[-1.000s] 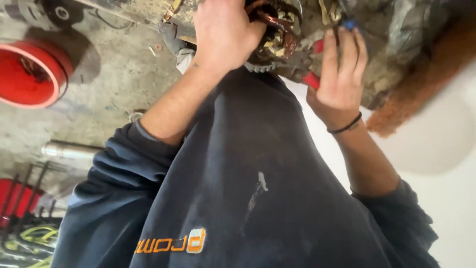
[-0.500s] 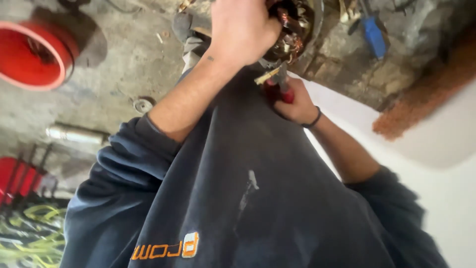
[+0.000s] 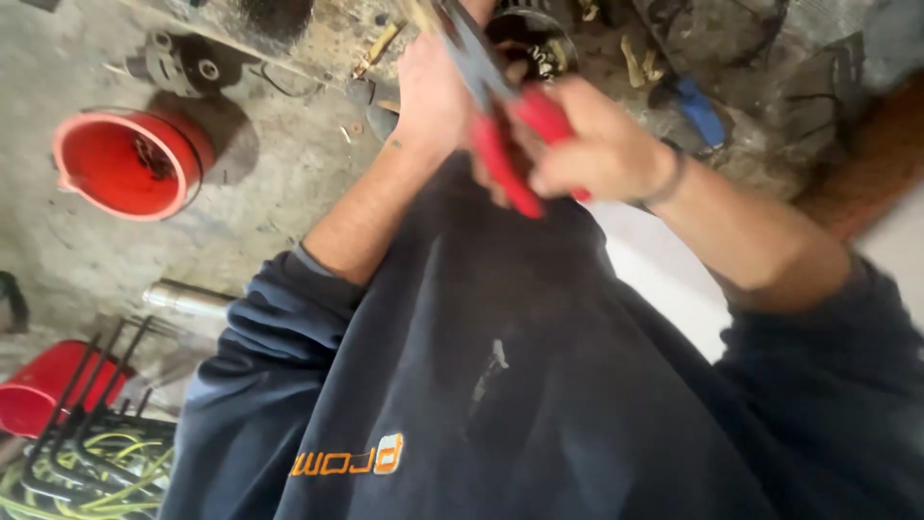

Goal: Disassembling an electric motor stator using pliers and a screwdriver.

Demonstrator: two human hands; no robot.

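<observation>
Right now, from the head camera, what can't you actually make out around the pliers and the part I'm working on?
- Tips of the red-handled pliers: blurred and run off the top edge.
- Round metal part: cut by the top edge, half hidden behind the left hand.
- Right hand: motion blur smears the fingers on the handles.
- Contents of the red bucket: too small and dark to identify.

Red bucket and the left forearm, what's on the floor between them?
Head view: only bare, stained concrete floor lies between the red bucket and left forearm.
</observation>
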